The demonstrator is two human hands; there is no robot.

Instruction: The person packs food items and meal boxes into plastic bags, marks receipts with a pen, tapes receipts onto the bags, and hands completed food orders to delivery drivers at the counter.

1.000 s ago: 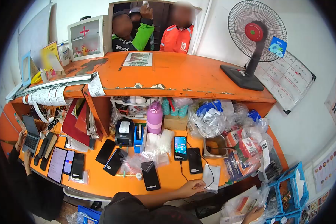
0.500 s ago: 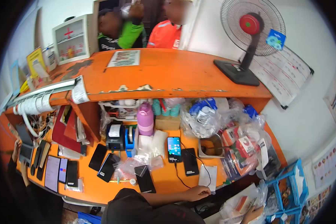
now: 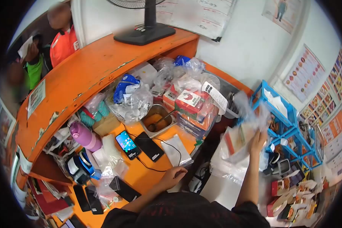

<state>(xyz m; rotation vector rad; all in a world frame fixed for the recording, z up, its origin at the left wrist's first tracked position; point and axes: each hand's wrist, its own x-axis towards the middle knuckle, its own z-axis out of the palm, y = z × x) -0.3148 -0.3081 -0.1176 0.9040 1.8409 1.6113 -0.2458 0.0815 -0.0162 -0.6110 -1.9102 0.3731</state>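
Note:
My right hand (image 3: pixel 257 140) is closed on a clear plastic bag (image 3: pixel 250 114) on the right. Flat packets (image 3: pixel 235 140) in red and pale colours show inside clear plastic just left of its fingers. My left hand (image 3: pixel 174 176) hovers at the desk's front edge, its fingers loosely curled with nothing visible in them. Closest to it lie a white sheet in a clear sleeve (image 3: pixel 174 150) and a thin black cable (image 3: pixel 152 170). The cable runs to a phone with a lit screen (image 3: pixel 126 142). Beside that phone lies a dark phone (image 3: pixel 149 147).
On the orange desk (image 3: pixel 148 186) stand a metal container with a ladle (image 3: pixel 155 121), a purple bottle (image 3: pixel 85 136) and bagged boxes (image 3: pixel 192 102). Blue crates (image 3: pixel 277 110) and open food boxes (image 3: pixel 292 197) are at right. Two people stand beyond the counter (image 3: pixel 83 57).
My view has swung to the right. My right hand has come up with the plastic bag, now more fully in view. The left hand stays near the desk edge, fingers still curled.

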